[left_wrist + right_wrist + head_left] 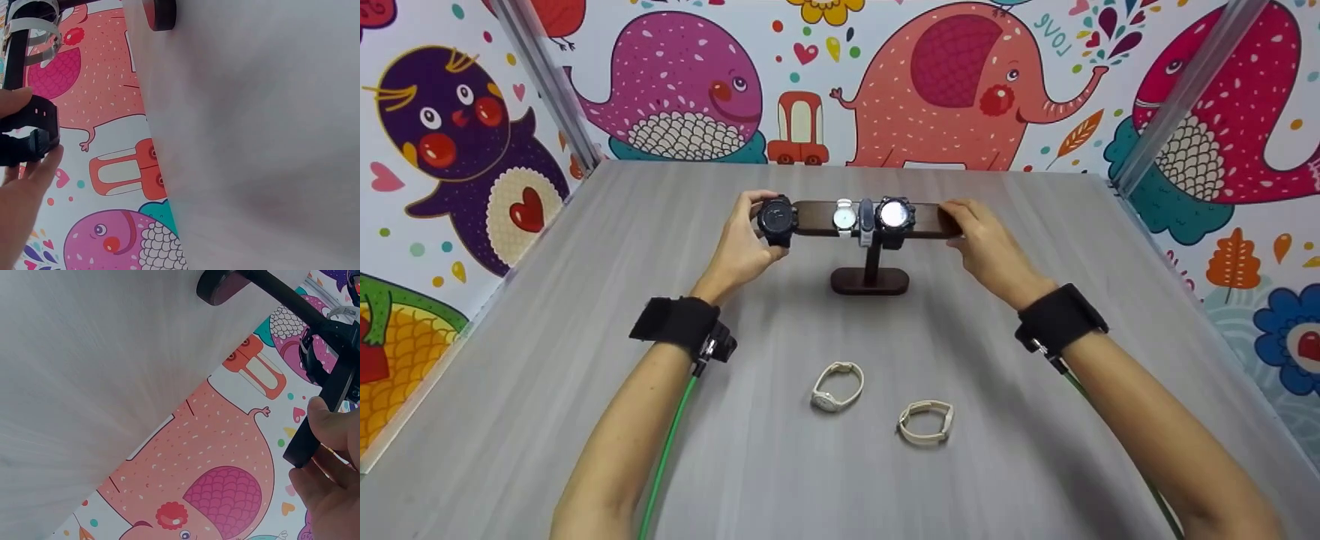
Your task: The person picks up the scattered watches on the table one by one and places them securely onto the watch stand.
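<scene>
A dark brown watch stand rises from an oval base on the table. On its bar sit a small white watch, a slim grey-and-white band and a black watch with a bright face. My left hand pinches a black watch at the bar's left end; in the left wrist view its strap forms a loop between thumb and fingers. My right hand grips the bar's right end, thumb on one side and fingers on the other in the right wrist view.
Nearer me on the table lie two looped watches, one cream with a round face and one beige. Patterned walls stand at the back and both sides. Green cables trail from both wrist cameras.
</scene>
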`<state>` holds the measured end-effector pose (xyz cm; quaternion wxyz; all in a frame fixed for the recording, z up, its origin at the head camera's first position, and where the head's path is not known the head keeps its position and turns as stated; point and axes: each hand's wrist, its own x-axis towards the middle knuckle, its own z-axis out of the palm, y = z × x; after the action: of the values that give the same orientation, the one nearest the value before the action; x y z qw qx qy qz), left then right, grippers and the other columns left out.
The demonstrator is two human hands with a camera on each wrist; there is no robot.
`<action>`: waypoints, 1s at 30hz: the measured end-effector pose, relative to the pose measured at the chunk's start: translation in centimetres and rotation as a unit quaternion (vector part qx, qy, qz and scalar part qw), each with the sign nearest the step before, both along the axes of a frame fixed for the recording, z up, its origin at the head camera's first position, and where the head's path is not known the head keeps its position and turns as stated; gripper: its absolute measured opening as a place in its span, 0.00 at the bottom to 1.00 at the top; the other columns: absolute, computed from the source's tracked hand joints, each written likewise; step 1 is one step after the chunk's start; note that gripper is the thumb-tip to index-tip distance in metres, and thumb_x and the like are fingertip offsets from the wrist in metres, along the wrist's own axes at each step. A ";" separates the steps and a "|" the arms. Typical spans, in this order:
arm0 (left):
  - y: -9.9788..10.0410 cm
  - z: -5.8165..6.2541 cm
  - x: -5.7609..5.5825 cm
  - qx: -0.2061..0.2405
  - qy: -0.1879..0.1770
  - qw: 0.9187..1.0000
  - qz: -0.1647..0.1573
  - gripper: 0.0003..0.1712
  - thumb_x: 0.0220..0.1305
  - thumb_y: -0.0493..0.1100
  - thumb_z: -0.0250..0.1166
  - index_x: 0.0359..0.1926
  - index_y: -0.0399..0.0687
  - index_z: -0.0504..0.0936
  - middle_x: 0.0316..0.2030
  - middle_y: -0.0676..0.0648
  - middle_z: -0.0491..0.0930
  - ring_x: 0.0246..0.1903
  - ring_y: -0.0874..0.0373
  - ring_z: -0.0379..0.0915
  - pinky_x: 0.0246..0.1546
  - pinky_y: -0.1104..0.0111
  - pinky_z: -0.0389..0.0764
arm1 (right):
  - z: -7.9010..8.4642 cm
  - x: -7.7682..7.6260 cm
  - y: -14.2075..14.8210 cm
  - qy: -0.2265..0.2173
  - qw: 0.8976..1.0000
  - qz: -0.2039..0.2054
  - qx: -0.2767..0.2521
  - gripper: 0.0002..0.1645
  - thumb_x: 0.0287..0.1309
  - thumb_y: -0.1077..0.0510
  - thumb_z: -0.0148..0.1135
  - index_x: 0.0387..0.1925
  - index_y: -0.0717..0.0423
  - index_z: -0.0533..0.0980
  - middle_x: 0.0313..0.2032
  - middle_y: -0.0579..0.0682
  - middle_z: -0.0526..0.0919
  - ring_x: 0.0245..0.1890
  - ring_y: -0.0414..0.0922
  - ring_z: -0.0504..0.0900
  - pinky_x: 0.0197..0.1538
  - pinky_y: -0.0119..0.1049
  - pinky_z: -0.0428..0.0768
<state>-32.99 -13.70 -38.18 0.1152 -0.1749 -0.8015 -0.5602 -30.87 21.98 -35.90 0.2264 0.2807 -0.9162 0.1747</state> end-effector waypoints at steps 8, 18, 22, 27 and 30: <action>0.3 0.3 -0.4 -0.005 -0.024 1.000 -0.006 0.45 0.45 0.20 0.68 0.66 0.43 0.64 0.65 0.39 0.68 0.67 0.47 0.67 0.66 0.54 0.77 | 0.4 -0.1 -0.3 -0.014 1.000 -0.006 0.005 0.29 0.59 0.74 0.63 0.63 0.70 0.71 0.57 0.66 0.78 0.59 0.60 0.77 0.65 0.51 0.79; 1.1 0.2 -1.0 0.006 -0.026 0.999 -0.033 0.46 0.42 0.19 0.69 0.65 0.42 0.66 0.61 0.40 0.74 0.64 0.48 0.71 0.65 0.53 0.77 | 0.3 -0.1 -0.5 -0.015 1.000 -0.003 0.009 0.28 0.59 0.75 0.63 0.62 0.70 0.73 0.58 0.66 0.77 0.60 0.59 0.76 0.64 0.50 0.80; 1.6 0.2 -1.1 0.009 -0.028 0.998 -0.047 0.46 0.42 0.20 0.70 0.65 0.42 0.67 0.60 0.39 0.74 0.63 0.48 0.72 0.65 0.52 0.78 | 0.4 -0.1 -0.4 -0.011 1.000 -0.003 0.006 0.27 0.59 0.75 0.63 0.61 0.70 0.73 0.58 0.66 0.77 0.60 0.60 0.76 0.64 0.50 0.80; 2.2 0.2 -1.1 0.010 -0.028 0.998 -0.052 0.46 0.42 0.19 0.70 0.65 0.41 0.67 0.60 0.39 0.74 0.62 0.48 0.72 0.65 0.54 0.79 | 0.4 -0.2 -0.3 -0.002 1.000 -0.001 0.004 0.26 0.59 0.75 0.63 0.60 0.70 0.74 0.57 0.66 0.77 0.59 0.60 0.77 0.64 0.51 0.80; 2.5 0.1 -1.2 0.005 -0.025 0.998 -0.053 0.46 0.42 0.20 0.70 0.65 0.41 0.67 0.60 0.39 0.74 0.62 0.48 0.72 0.64 0.55 0.79 | 0.2 -0.2 -0.2 0.008 1.000 0.001 0.000 0.26 0.58 0.75 0.63 0.60 0.71 0.74 0.57 0.67 0.78 0.59 0.61 0.77 0.63 0.51 0.80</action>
<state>-34.18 -11.19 -38.08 0.0663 -0.2021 -0.7908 -0.5739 -31.11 21.78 -35.66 0.2331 0.2826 -0.9144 0.1723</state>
